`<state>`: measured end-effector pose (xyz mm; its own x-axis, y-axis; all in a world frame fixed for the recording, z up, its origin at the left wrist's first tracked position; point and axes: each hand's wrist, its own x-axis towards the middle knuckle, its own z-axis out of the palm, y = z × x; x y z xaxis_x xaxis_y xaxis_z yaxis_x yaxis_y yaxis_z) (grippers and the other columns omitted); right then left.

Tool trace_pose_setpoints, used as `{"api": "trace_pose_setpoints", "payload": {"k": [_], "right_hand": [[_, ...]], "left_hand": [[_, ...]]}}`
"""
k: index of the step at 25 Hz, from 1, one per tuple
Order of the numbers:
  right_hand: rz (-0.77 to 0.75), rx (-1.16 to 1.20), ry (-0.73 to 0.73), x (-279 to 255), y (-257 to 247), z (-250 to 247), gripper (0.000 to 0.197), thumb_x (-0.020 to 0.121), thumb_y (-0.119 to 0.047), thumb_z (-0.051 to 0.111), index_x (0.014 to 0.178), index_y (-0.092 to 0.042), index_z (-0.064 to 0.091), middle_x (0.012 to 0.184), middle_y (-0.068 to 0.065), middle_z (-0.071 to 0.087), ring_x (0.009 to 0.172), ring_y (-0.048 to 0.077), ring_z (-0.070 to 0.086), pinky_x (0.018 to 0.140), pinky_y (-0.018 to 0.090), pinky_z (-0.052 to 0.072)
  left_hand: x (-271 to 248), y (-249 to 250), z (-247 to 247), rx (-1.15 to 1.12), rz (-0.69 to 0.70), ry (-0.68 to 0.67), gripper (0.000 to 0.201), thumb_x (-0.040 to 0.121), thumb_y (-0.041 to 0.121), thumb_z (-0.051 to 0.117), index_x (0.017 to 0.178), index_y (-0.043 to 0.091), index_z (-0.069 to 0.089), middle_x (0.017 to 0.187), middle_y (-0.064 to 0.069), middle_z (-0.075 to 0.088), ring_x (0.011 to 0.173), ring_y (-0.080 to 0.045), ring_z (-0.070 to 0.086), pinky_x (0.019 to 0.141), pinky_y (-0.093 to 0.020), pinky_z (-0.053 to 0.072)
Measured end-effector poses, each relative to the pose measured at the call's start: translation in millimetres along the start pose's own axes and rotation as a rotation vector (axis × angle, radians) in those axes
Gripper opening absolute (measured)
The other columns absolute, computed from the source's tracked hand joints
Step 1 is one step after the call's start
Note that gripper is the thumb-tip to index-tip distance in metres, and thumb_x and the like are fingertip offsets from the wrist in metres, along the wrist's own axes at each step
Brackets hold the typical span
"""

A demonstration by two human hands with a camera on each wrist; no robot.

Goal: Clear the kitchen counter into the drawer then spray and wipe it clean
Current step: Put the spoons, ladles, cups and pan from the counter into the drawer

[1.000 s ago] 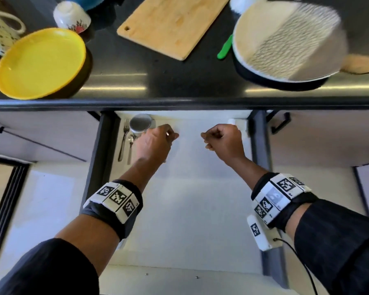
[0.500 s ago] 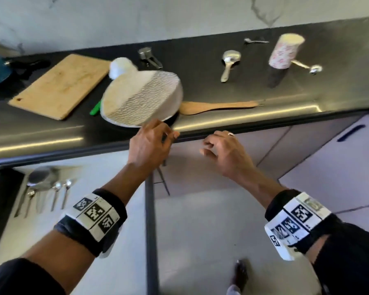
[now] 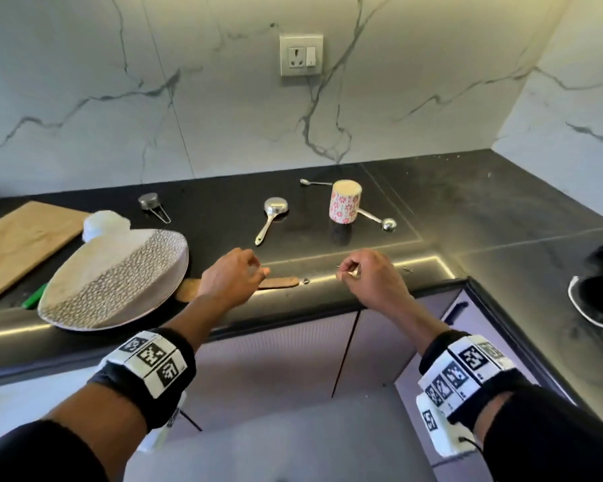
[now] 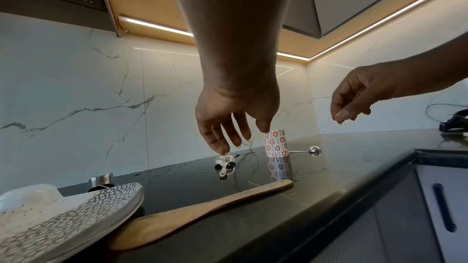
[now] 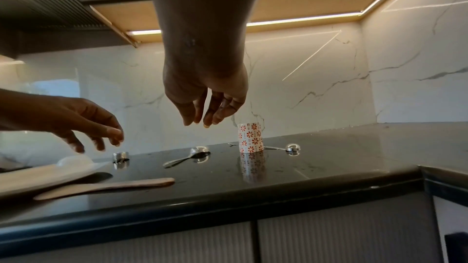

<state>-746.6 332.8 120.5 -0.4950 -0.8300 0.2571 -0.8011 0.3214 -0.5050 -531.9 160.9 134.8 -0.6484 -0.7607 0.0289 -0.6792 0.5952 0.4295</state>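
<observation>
Overhead, both empty hands (image 3: 232,276) (image 3: 369,276) hang loosely curled; floral cup (image 3: 344,202) stands inverted

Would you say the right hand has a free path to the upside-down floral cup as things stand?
Probably yes: the right hand hovers empty above the counter edge, and the floral cup stands straight beyond it, with only bare black counter between.

Likely a home kitchen: black counter (image 3: 467,210), marble backsplash (image 3: 188,99), wall socket (image 3: 301,54), measuring spoons (image 3: 271,213).
</observation>
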Motion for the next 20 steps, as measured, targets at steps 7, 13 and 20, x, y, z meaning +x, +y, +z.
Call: {"api": "trace_pose_setpoints", "payload": {"k": [7, 13, 20], "right_hand": [[0.227, -0.007, 0.042, 111, 75, 16, 0.006, 0.084, -0.024, 0.071, 0.088, -0.020, 0.069, 0.091, -0.004, 0.062, 0.092, 0.017, 0.059, 0.085, 0.035, 0.050], [0.569, 0.054, 0.089, 172, 141, 14, 0.021, 0.076, -0.019, 0.080, 0.091, -0.021, 0.066, 0.113, 0.011, 0.061, 0.109, 0.029, 0.057, 0.098, 0.037, 0.044], [0.641, -0.009, -0.007, 184, 178, 20, 0.051, 0.077, -0.023, 0.082, 0.122, -0.016, 0.060, 0.124, 0.014, 0.045, 0.111, 0.032, 0.055, 0.095, 0.029, 0.038]], "left_hand": [[145, -18, 32, -0.049, -0.350, -0.108, 0.023, 0.085, 0.047, 0.064, 0.094, 0.027, 0.061, 0.098, 0.001, 0.066, 0.089, -0.021, 0.060, 0.079, -0.033, 0.048], [235, -12, 66, 0.011, -0.355, -0.152, 0.043, 0.084, 0.054, 0.061, 0.108, 0.018, 0.060, 0.110, -0.006, 0.064, 0.103, -0.030, 0.062, 0.084, -0.038, 0.048], [268, -10, 92, 0.107, -0.448, -0.143, 0.043, 0.084, 0.046, 0.063, 0.115, 0.016, 0.061, 0.116, -0.010, 0.063, 0.107, -0.034, 0.061, 0.086, -0.042, 0.051]]}}
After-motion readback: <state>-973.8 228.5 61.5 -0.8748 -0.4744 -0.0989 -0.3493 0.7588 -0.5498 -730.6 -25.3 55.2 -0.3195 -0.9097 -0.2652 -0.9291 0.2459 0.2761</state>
